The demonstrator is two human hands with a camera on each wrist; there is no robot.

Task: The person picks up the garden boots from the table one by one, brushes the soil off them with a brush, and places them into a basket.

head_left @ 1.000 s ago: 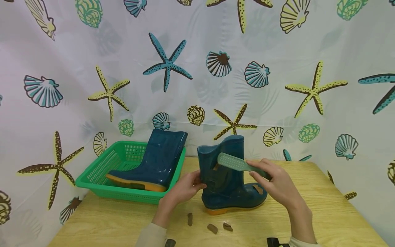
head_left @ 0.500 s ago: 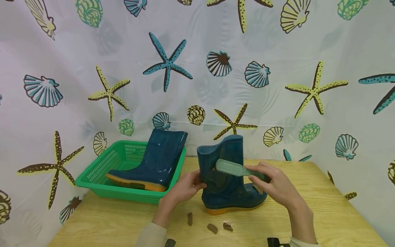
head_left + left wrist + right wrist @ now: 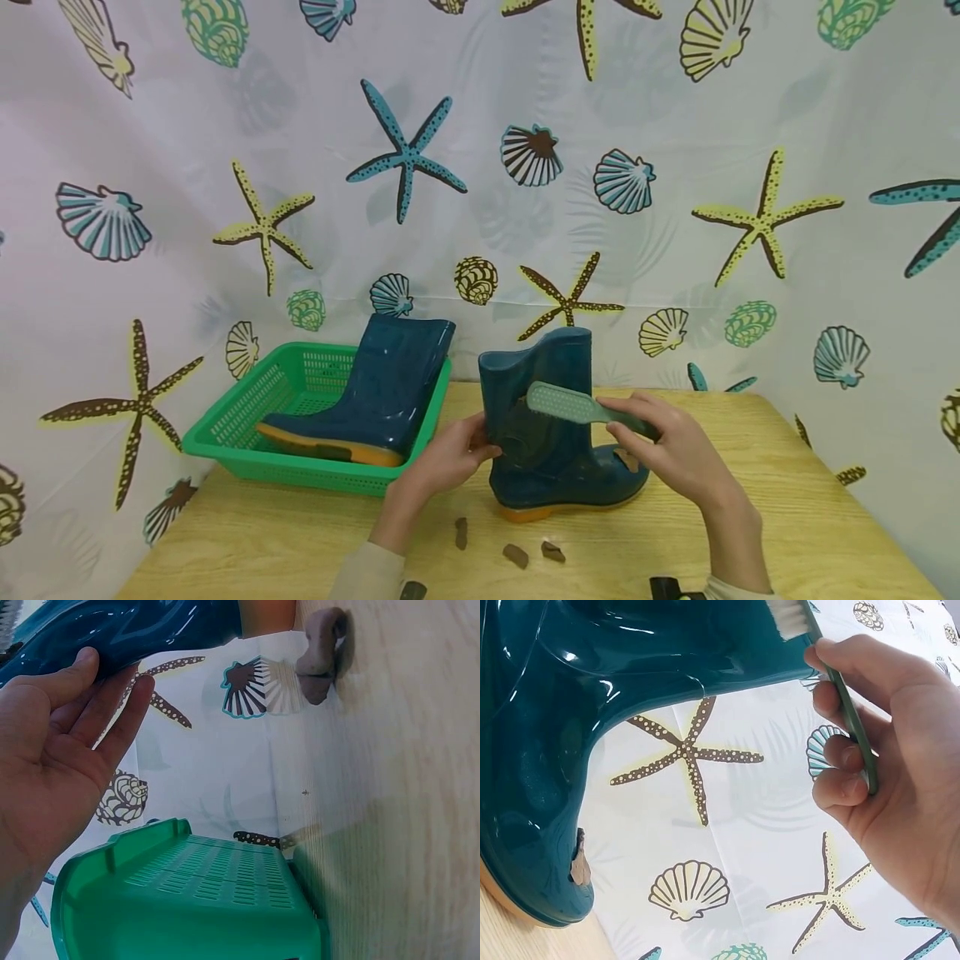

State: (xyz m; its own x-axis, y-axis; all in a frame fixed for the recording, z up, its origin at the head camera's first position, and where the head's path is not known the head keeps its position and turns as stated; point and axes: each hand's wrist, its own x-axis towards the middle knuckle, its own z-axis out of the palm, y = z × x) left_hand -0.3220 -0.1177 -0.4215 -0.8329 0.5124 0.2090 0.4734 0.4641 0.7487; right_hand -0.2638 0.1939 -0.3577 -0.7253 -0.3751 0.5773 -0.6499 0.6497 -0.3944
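A dark blue rain boot (image 3: 551, 479) with an orange sole stands upright on the wooden table, toe to the right. My left hand (image 3: 450, 454) holds the back of its shaft, thumb on the near side and fingers behind, as the left wrist view shows. In my right hand (image 3: 671, 442) is the handle of a green scrubbing brush (image 3: 564, 403). Its head overlaps the boot's shaft in the head view, and white bristles (image 3: 787, 619) face the boot in the right wrist view. A brown mud-like patch (image 3: 580, 862) sticks to the toe.
To the left stands a green plastic basket (image 3: 300, 475) with a second blue boot (image 3: 397, 383) leaning in it. Several brown lumps (image 3: 515, 556) lie on the table (image 3: 795, 517) in front of the boot. A patterned curtain (image 3: 480, 225) hangs behind.
The brush in my right hand has moved down the boot's shaft, then slightly back up. My left hand and the boot stay where they were.
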